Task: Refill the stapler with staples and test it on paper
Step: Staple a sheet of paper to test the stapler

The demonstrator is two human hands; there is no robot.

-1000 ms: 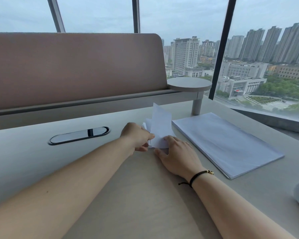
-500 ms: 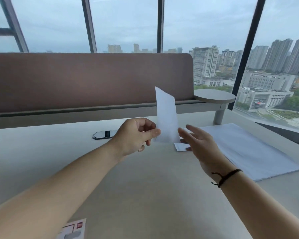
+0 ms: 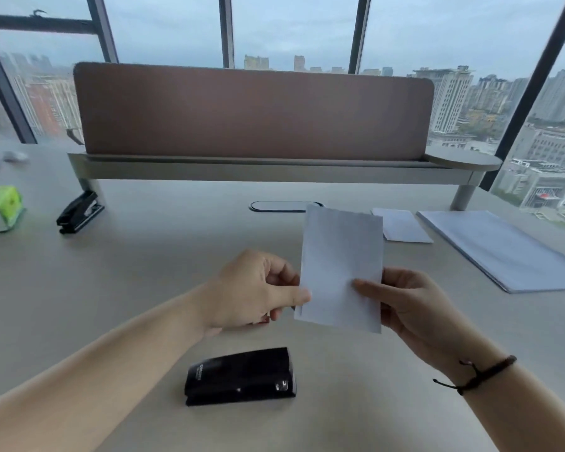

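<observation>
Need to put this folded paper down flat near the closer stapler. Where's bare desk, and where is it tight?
Bare desk lies between the far stapler and the left hand, and again right of the near stapler under the right hand. It is crowded at the right rear: a small sheet beside the paper stack.

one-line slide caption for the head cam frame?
Both hands, left and right, hold a folded paper above a black stapler on the desk.

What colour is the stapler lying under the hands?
Black. The stapler lies on the desk, clearest in the head view.
</observation>
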